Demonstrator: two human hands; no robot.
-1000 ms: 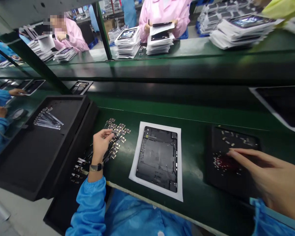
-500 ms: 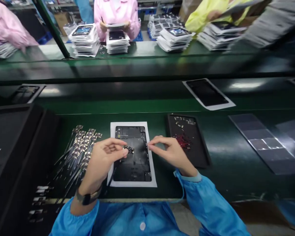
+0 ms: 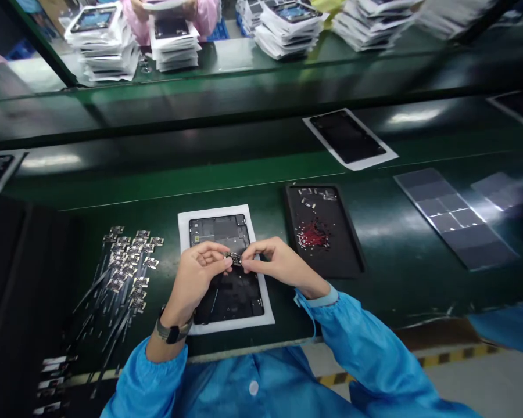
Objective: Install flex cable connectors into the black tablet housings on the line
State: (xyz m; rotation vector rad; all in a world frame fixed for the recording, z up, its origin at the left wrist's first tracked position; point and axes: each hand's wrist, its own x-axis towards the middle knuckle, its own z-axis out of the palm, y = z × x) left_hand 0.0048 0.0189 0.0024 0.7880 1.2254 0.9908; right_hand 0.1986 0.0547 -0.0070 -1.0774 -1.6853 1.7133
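A small circuit board (image 3: 235, 259) is pinched by its left end between the thumb and finger of my left hand (image 3: 203, 268). At the board's right end are the fingertips of my right hand (image 3: 276, 262), pressed together; anything between them is too small to make out. Both hands are over a black tablet housing (image 3: 230, 299), which lies on a white sheet (image 3: 183, 231) and is partly covered by my fingers. Left of it, many similar boards with ribbon cables (image 3: 128, 261) lie in a loose pile.
To the right sits a black tray (image 3: 344, 247) holding red-wired small parts (image 3: 314, 234) and several metal pieces. Clear plastic sheets (image 3: 457, 217) lie farther right. Another tablet housing (image 3: 346, 136) rests behind. Across the line are paper-wrapped stacks (image 3: 102, 49) and a person in pink (image 3: 207, 17).
My right hand has moved left, bringing its fingertips to the circuit board. My left hand still pinches the board. The camera view has tilted down and turned.
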